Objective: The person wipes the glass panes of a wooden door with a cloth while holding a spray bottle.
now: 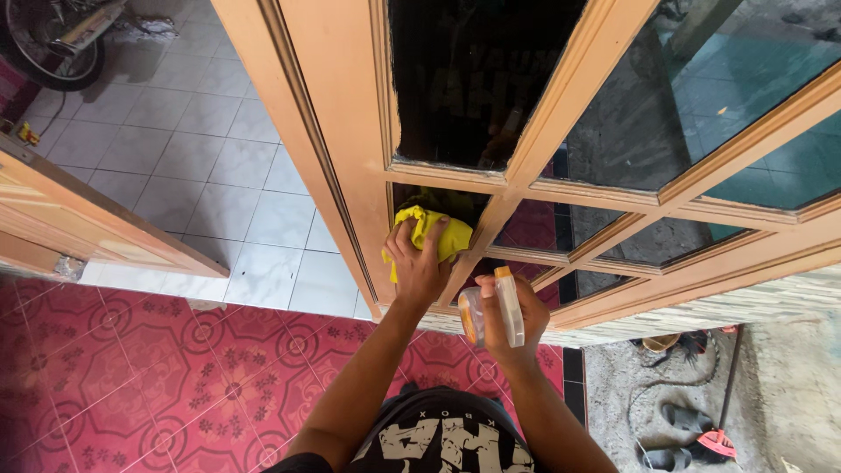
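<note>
Yellow cloth (left hand) on pane — right hand grips spray bottle.

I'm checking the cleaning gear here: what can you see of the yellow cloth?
The cloth is bright yellow, soft and crumpled into a bunch. The left hand grips it and presses it against a dark lower glass pane of the wooden door. One corner hangs below the hand's thumb side.

White floor tiles left of door; red patterned tiles below. Wheel top left, possibly a motorbike's. Grey sandals on bare ground, lower right.
</note>
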